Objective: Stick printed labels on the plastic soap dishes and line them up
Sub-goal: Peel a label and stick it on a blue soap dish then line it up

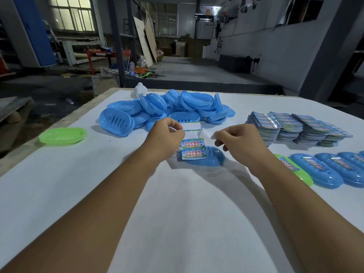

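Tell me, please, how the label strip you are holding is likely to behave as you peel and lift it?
Probably floppy: the label strip hangs bent from the left hand. Likely very light, since fingertips alone carry it. The peeled corner pinched by the right hand may curl or stick to itself.

Head camera looks forward and down, close over the white table (59, 194).

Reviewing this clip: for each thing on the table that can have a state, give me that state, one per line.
left hand: pinching the label strip.
right hand: pinching a peeled white piece.
label strip: held above the table, partly peeled.
blue soap dish: upright below the strip; label status unclear.
pile of blue soap dishes: heaped, unlabelled.
green soap dish: upright, unlabelled, apart at left.
labelled dishes: lined up at right.
label stacks: stacked.
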